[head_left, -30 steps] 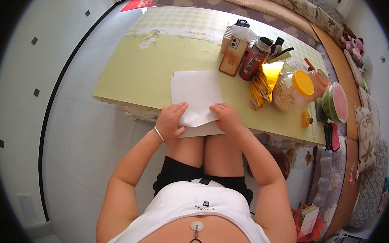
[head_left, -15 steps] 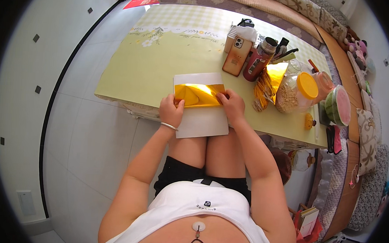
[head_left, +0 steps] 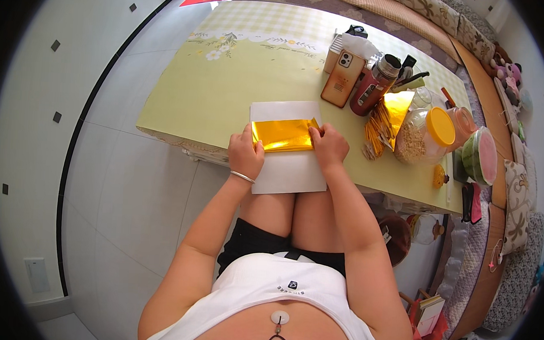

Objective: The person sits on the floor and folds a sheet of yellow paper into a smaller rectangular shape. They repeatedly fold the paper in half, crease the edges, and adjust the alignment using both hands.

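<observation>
A folded strip of shiny gold foil paper (head_left: 283,135) lies across a white sheet (head_left: 289,174), which rests partly on the table's near edge and partly over my lap. At the strip's left end, my left hand (head_left: 246,153) grips it between thumb and fingers. My right hand (head_left: 330,145) pinches the opposite end, near its upper corner. Right of my hands, a bundle of folded gold foil pieces (head_left: 380,129) leans by a taller gold foil sheet (head_left: 397,109).
Beyond the foil stand a phone (head_left: 343,78), a dark red thermos (head_left: 375,84) and a tissue box (head_left: 335,53). A yellow-lidded jar (head_left: 416,137) and a covered watermelon half (head_left: 479,157) are at the right. The table (head_left: 196,98) has a pale green cloth.
The foil strip now lies flatter and smoother between my hands, its earlier curved creases gone. The whole view has shifted slightly; both hands keep hold of the strip's ends.
</observation>
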A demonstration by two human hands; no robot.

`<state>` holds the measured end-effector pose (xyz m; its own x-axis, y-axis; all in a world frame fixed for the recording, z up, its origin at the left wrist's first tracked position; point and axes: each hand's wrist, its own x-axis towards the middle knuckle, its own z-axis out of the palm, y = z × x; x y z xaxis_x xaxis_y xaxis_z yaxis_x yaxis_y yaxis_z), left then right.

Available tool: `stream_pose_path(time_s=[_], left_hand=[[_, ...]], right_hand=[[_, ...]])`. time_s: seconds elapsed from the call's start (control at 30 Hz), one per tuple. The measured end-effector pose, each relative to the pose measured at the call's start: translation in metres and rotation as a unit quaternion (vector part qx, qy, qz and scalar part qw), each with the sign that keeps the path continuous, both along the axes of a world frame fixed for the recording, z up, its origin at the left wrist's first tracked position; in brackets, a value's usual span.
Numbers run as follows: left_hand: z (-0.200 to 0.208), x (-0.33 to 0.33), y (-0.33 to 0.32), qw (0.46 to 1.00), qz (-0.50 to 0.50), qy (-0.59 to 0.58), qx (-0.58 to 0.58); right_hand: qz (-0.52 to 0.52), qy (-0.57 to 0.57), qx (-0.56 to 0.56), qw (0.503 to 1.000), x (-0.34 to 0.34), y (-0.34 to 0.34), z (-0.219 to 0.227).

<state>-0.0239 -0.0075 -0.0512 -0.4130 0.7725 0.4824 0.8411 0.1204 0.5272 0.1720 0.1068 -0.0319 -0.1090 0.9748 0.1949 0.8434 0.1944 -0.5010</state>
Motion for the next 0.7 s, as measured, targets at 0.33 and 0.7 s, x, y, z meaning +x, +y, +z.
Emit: stream_pose_path(time_s=[0.33, 0.7], left_hand=[[0.036, 0.002, 0.004, 0.954, -0.119, 0.269, 0.062], [0.021, -0.011, -0.008, 0.885, -0.334, 0.253, -0.203]], right_hand=[[0.006, -0.05, 0.018, 0.999, 0.0, 0.001, -0.001], [0.313, -0.138, 0.163, 0.925, 0.003, -0.047, -0.022]])
